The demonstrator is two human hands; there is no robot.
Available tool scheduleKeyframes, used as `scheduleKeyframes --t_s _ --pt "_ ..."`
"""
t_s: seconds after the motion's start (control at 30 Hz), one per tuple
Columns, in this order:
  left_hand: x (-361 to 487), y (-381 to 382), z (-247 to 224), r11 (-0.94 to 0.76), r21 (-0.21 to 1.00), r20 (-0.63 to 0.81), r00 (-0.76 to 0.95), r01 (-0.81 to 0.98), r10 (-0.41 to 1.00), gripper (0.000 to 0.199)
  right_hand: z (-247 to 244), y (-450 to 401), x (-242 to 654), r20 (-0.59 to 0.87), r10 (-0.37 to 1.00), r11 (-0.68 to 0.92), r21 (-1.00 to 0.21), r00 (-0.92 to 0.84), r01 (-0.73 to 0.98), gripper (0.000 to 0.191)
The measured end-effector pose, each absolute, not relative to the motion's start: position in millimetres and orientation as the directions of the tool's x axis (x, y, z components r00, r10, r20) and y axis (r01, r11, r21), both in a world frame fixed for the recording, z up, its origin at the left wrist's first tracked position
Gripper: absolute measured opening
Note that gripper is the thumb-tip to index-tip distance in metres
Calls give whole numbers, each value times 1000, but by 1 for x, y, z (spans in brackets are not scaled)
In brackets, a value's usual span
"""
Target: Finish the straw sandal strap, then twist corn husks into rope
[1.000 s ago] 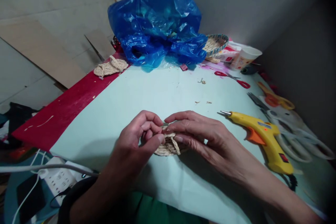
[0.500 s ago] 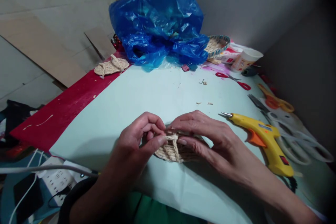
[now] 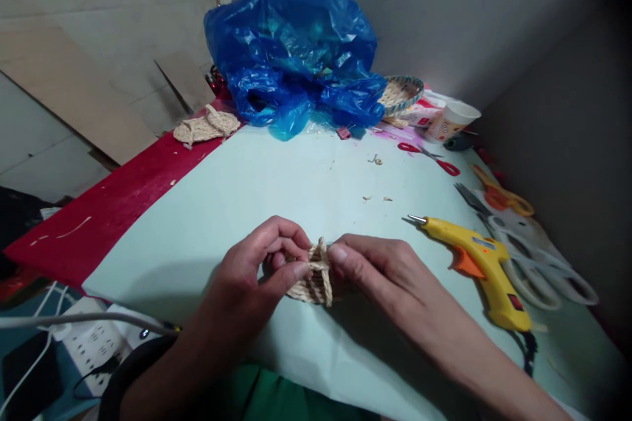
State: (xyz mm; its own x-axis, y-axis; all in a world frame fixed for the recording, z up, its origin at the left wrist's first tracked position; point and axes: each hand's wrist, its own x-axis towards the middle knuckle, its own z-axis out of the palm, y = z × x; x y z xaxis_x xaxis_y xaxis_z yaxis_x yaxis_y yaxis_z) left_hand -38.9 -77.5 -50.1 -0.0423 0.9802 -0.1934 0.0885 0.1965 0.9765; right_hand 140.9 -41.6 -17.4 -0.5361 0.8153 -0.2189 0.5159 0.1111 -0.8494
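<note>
A small woven straw piece [image 3: 311, 288], with a braided strap across it, is between my hands at the front of the table. My left hand [image 3: 269, 260] pinches its left side and the strap's end between thumb and fingers. At its right side, my right hand [image 3: 378, 266] has thumb and fingers closed on the piece near the strap; the fingertips are partly hidden behind the thumb. A finished-looking straw slipper [image 3: 206, 127] lies at the back left on red cloth.
A yellow glue gun [image 3: 474, 260] lies at right, beside large scissors [image 3: 526, 263]. Red scissors [image 3: 428, 158], a paper cup [image 3: 453, 120], a woven basket [image 3: 401, 95] and a blue plastic bag [image 3: 296, 46] are farther back. A power strip [image 3: 93, 339] sits lower left.
My right hand's fingers have drawn back from over the piece and closed at its right side, showing more of the strap. The view has shifted slightly, moving the tools left.
</note>
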Motion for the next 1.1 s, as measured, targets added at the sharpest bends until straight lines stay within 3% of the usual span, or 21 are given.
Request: scheduleKeyframes --t_s 0.4,0.53,0.7,0.83,0.93,1.03,1.1 --pt "-37 -78 -53 216 976 -214 -66 38 975 13 -33 -50 130 -203 823 99 -868 -530 486 40" --pt "-41 -79 -53 177 979 -174 -33 103 984 8 -19 -47 139 -247 765 62 -891 -595 450 43" --pt "-45 -81 -47 101 973 -105 9 208 994 4 -7 -41 155 -235 833 76 -849 -501 523 55" --pt "-48 -83 -42 23 938 -41 43 347 998 12 -10 -38 169 -90 930 112 -856 -357 505 45" --pt "-52 -83 -36 47 918 -51 1 394 999 19 -5 -41 175 66 983 102 -972 -170 213 26" --pt "-56 -84 -29 102 931 -84 -67 349 994 20 3 -48 189 131 991 130 -991 -11 -21 20" --pt "-57 -87 -27 100 930 -49 -149 354 988 19 2 -52 209 208 978 206 -974 10 94 30"
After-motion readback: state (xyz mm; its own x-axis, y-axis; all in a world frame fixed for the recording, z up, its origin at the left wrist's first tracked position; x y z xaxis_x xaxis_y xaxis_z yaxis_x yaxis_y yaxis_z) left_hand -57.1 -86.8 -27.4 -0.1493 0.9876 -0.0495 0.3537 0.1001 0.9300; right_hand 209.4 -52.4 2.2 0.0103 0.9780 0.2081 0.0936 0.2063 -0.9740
